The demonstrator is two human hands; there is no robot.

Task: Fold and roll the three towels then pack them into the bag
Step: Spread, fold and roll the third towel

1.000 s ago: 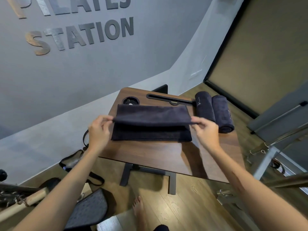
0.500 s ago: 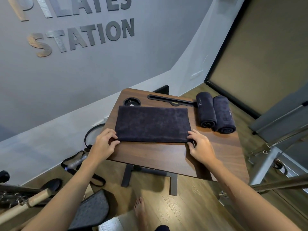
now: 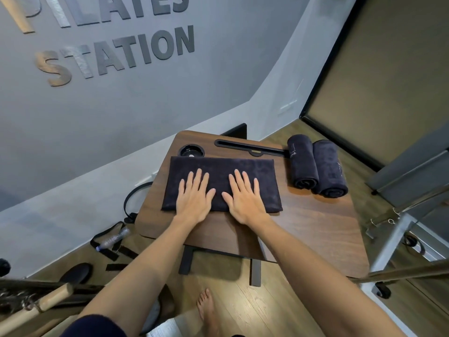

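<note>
While left hand [image 3: 194,200], right hand [image 3: 245,203] flatten folded towel [image 3: 221,166]

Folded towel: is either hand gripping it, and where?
No grip. Left hand and right hand press flat, fingers straight, on the folded towel near its front edge.

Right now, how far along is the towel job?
Done: two rolled towels lie side by side at the table's right end. In hand: the left hand and right hand press flat on the folded third towel. Left: rolling it and packing all three; no bag clearly visible.
</note>
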